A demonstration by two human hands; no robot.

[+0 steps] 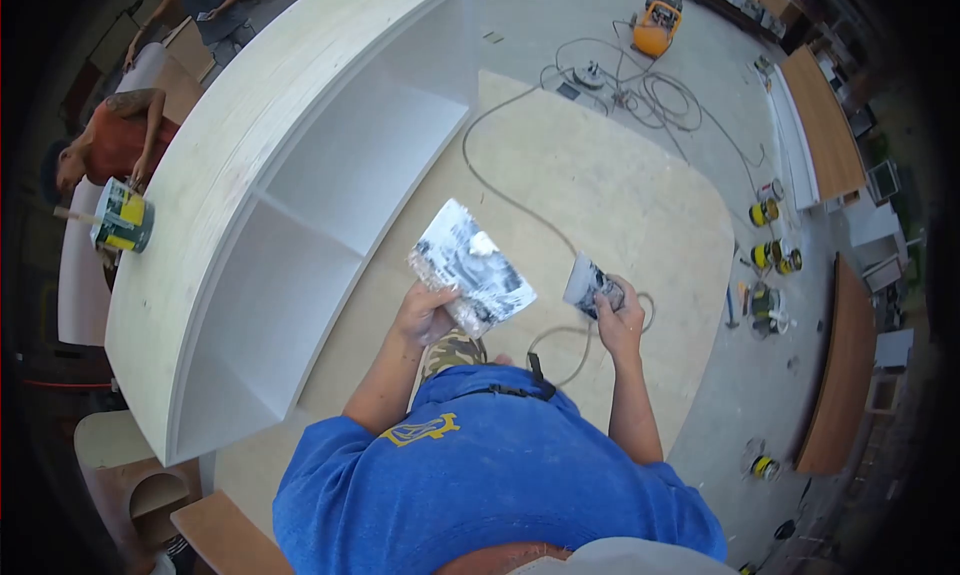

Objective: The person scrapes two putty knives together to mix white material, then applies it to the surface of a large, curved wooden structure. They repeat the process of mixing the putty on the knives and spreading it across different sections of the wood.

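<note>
A big curved white cabinet [300,175] takes up the most room. It lies on its side with its open shelves facing the person. Under it and under the person lies a wide wooden board [620,205] on the grey floor.

The person wears a blue shirt [490,465] and looks down at their own hands.

A long grey cord [500,190] snakes over the board toward a small orange machine [655,25] far back. Brown wooden panels [825,125] lean at the right side, with little yellow cans [765,213] near them.

At the far end of the cabinet, another person in an orange top [115,140] bends over a paint can [125,220] that sits on the cabinet's edge.

The left hand [425,315] is held up in front of the person. Its fingers are closed around the bottom of a big crumpled sheet of worn sandpaper [470,265], and the sheet sticks up above the hand.

The right hand [620,320] is just beside it. Its fingers are curled around a smaller folded piece of sandpaper [590,283].
</note>
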